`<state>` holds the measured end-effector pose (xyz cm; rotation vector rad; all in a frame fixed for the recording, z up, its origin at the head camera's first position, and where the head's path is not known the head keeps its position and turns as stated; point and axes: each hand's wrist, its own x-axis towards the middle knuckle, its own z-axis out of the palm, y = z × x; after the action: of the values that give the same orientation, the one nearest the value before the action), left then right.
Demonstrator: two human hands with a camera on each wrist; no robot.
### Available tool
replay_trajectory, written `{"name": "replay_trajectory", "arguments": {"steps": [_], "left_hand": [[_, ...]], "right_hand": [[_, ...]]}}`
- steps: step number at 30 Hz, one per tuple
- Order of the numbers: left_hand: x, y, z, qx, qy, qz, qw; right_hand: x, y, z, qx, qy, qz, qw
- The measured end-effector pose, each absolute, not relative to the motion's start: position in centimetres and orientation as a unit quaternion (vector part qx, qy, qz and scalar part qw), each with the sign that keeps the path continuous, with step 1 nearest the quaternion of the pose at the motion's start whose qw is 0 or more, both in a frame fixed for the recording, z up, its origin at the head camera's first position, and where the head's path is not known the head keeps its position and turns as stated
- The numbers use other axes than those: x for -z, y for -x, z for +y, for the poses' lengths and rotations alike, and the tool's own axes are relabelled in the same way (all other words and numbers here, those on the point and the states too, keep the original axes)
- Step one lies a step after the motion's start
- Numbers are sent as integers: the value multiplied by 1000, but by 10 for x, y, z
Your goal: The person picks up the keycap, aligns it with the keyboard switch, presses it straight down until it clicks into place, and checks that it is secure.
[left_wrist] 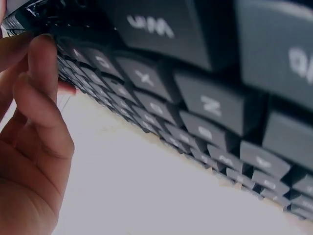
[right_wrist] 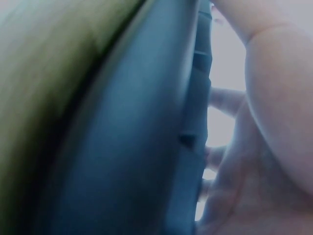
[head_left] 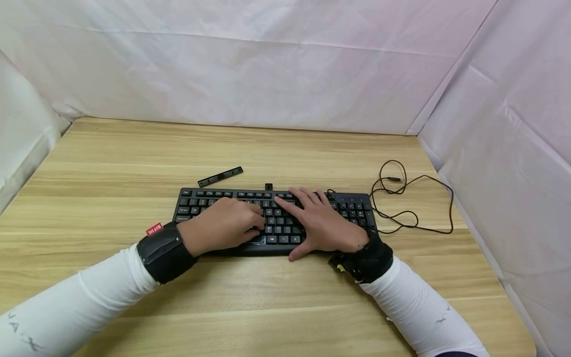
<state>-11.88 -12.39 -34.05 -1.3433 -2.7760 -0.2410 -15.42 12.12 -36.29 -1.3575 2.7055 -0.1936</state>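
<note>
A black keyboard [head_left: 283, 240] lies flat on the table, its front edge toward me. My left hand [head_left: 227, 223] reaches over its left half, fingers curled and tips down among the middle keys, pinching at a keycap there. In the left wrist view the thumb and finger of the left hand [left_wrist: 41, 132] meet low beside the key rows [left_wrist: 210, 105]; the fingertips partly hide what they grip. Spread over the right half, my right hand [head_left: 325, 225] presses on the keyboard with straight fingers, its thumb at the front edge. A dark bare strip shows in the spacebar's place.
Behind the keyboard lie a long black spacebar [head_left: 220, 177], turned over, and one small loose keycap [head_left: 268, 187] close to the back edge. A thin black cable [head_left: 451, 213] loops on the table [head_left: 267, 307] at the right. White cloth [head_left: 250, 74] hangs behind.
</note>
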Motion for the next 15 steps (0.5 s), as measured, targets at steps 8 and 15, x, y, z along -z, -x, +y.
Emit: {"name": "replay_trajectory", "arguments": {"steps": [8, 15], "left_hand": [[343, 121, -125, 89, 435, -896, 20], [344, 119, -121, 93, 442, -892, 11]], "right_hand": [[364, 155, 122, 67, 448, 890, 55], [366, 155, 122, 68, 452, 888, 48]]}}
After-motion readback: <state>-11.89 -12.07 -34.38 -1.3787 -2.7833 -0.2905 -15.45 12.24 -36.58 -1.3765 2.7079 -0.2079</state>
